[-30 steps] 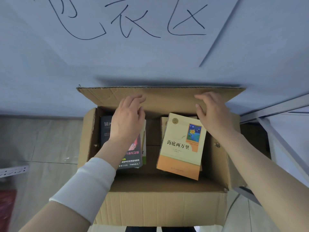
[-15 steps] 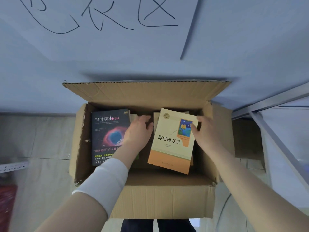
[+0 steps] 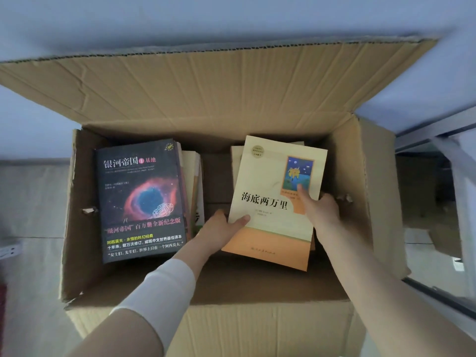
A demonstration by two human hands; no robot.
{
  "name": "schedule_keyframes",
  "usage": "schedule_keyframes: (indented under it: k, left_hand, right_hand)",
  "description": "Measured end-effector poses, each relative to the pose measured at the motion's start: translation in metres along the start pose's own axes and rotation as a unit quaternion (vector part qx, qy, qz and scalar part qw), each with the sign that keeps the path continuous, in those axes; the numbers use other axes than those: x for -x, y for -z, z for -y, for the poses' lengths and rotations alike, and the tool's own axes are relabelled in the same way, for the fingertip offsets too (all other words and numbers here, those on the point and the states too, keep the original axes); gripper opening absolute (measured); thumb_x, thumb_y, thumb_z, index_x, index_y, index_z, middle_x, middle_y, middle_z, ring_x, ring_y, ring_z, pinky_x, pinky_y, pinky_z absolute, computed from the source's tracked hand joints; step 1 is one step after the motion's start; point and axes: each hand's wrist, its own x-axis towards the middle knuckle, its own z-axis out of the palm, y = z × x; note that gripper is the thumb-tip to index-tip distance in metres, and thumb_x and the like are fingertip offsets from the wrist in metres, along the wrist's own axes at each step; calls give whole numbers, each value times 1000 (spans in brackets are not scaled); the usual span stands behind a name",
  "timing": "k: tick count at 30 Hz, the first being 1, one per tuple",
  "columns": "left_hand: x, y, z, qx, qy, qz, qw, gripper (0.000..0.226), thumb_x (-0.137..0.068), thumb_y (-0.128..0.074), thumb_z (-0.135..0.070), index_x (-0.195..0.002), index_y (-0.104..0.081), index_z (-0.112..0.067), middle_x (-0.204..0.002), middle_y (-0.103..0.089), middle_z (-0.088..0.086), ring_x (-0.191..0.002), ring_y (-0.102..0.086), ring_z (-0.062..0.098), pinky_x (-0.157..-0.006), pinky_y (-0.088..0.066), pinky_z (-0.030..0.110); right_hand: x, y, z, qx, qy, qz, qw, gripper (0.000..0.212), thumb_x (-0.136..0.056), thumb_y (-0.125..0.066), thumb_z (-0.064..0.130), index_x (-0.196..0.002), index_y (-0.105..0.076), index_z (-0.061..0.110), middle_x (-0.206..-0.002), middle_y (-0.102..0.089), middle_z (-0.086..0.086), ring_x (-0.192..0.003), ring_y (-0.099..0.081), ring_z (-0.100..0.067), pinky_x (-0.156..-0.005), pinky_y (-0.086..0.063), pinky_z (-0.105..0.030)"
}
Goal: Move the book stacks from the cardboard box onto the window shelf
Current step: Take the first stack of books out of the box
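While the open brown cardboard box (image 3: 373, 202) is filling most of the frame, the left hand (image 3: 221, 231) and the right hand (image 3: 323, 211) are reaching into its right half. Each grip is curling round a side edge of the cream-and-orange paperback (image 3: 270, 176) topping the stack there, thumbs lying on the cover and fingers hidden below. A second stack, topped by a dark paperback with a nebula cover (image 3: 141, 202), is lying untouched at centre left.

left hand (image 3: 219, 230), right hand (image 3: 320, 211): fingers under cream book (image 3: 268, 176) | box flap (image 3: 206, 86): cropped left
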Motion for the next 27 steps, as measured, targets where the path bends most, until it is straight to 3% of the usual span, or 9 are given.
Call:
schedule_keyframes:
  k: [3,7,10,15,18,21,24,27]
  left_hand:
    - [-1,2,2,18,-19,4,1000,74,-86,-56,-53,-139,-34,-7,-134,-55,6,-114,-56,22,-84,-45,29]
    - [9,2,1,76,-37,10,996,74,-83,-62,-50,-139,-34,-11,-131,-56,4,-103,-57,16,-87,-48,30]
    - [20,0,2,152,-25,18,988,70,-82,-65,-49,-134,-38,-12,-127,-60,5,-106,-62,20,-94,-52,39]
    - [51,1,-3,207,-23,5,978,53,-82,-66,-44,-118,-47,-10,-118,-63,7,-105,-64,24,-92,-53,40]
    - [74,5,-3,210,-30,-8,977,49,-83,-65,-44,-115,-50,-11,-110,-63,4,-99,-64,22,-85,-52,35]
    - [108,13,-1,216,-43,-23,975,46,-83,-65,-44,-112,-51,-12,-100,-62,-2,-89,-62,17,-77,-51,28]
    - [149,18,7,234,-58,-29,970,60,-73,-69,-52,-115,-52,-13,-112,-65,5,-99,-66,22,-90,-54,41]
    - [191,18,21,257,-77,-54,962,47,-80,-69,-45,-111,-51,-14,-114,-64,7,-102,-66,25,-93,-53,43]
  right_hand:
    - [-2,0,3,-40,-23,0,999,40,-85,-63,39,-109,-61,7,-109,-68,-9,-93,-67,-28,-85,-55,-47]
    - [2,5,11,-88,-59,12,994,34,-84,-66,34,-104,-58,7,-109,-67,-13,-96,-66,-32,-88,-54,-47]
    - [10,10,19,-109,-78,6,991,54,-81,-70,36,-117,-51,0,-111,-65,-16,-93,-65,-32,-81,-54,-43]
    - [36,36,32,-141,-84,47,985,59,-80,-72,30,-126,-50,-1,-111,-67,-16,-77,-66,-25,-54,-48,-31]
    - [56,50,36,-148,-80,87,982,47,-83,-69,28,-122,-56,3,-105,-69,-11,-74,-65,-20,-54,-44,-31]
    - [86,61,39,-157,-58,99,981,54,-80,-71,32,-125,-55,7,-111,-70,-10,-86,-68,-21,-59,-46,-31]
    - [121,68,42,-164,-33,106,980,56,-78,-73,33,-126,-55,9,-113,-70,-9,-94,-68,-24,-63,-49,-31]
    - [162,74,43,-159,-6,126,979,46,-80,-71,29,-119,-61,8,-111,-70,-10,-92,-68,-25,-65,-51,-31]
